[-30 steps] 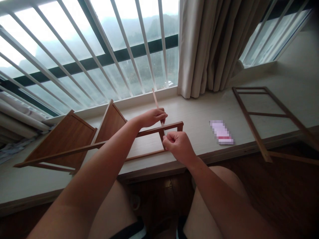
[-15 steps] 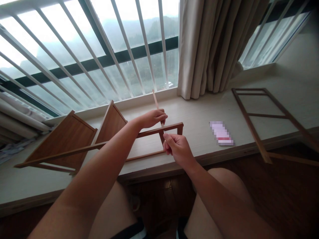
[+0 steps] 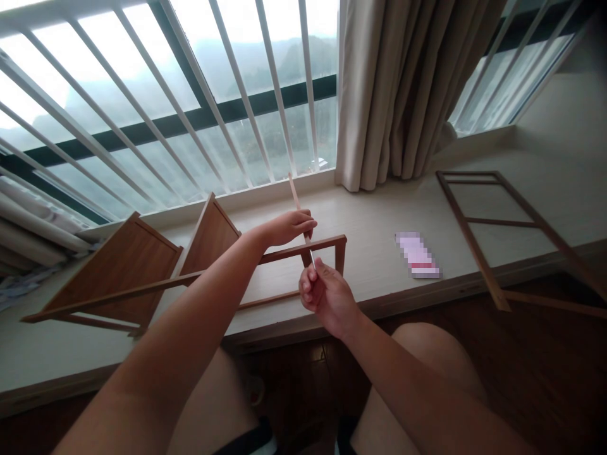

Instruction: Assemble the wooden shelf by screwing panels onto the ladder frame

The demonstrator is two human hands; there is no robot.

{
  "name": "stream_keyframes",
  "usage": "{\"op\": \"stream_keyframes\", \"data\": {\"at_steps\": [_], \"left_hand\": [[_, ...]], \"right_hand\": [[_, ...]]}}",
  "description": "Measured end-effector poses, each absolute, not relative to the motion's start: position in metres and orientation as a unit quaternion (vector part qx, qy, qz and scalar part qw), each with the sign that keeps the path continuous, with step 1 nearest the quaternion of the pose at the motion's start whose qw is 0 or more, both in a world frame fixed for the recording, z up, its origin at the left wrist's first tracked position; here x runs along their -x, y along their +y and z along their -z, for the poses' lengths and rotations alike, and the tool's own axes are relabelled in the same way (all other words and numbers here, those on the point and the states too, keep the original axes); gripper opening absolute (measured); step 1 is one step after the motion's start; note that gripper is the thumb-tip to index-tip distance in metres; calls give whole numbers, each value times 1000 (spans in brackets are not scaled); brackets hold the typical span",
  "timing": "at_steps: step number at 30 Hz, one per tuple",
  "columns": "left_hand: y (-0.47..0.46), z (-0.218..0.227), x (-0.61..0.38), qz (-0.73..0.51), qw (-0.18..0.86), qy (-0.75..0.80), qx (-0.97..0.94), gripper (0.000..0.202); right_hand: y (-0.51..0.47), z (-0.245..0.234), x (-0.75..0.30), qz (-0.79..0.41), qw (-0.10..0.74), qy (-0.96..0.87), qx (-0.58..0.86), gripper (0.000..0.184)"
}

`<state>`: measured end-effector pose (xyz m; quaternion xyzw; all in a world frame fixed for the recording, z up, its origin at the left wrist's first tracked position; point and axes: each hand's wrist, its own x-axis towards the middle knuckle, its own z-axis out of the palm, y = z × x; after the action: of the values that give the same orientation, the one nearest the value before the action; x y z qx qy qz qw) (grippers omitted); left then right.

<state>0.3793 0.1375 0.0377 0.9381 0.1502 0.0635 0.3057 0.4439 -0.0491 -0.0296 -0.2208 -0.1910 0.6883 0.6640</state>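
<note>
My left hand is closed round a thin pale wooden stick that stands up and leans toward the window, held against the top bar of a brown wooden frame on the window ledge. My right hand sits just below that bar, fingers curled, pinching a thin silvery pin-like piece at the joint. The frame joins two brown wooden panels that slant up on the left.
A second wooden frame with rungs lies on the ledge at the right, overhanging its edge. A small flat packet lies between the frames. A curtain hangs behind. White window bars run along the back. My knees are below the ledge.
My right hand has turned palm-up and dropped slightly left, from a fist at the frame's upright to a pinch on the thin piece. The left hand has stayed on the stick.
</note>
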Motion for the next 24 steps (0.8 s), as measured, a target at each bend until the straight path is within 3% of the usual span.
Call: {"op": "stream_keyframes", "data": {"at_steps": [8, 16, 24], "left_hand": [[139, -36, -379, -68, 299, 151, -940, 52], [139, -36, -379, -65, 301, 146, -940, 54], [138, -36, -381, -68, 300, 152, -939, 53]], "right_hand": [[-52, 31, -442, -591, 684, -288, 316, 29], [-54, 27, -460, -369, 590, -479, 535, 41], [-47, 28, -468, -325, 563, -505, 568, 41]]}}
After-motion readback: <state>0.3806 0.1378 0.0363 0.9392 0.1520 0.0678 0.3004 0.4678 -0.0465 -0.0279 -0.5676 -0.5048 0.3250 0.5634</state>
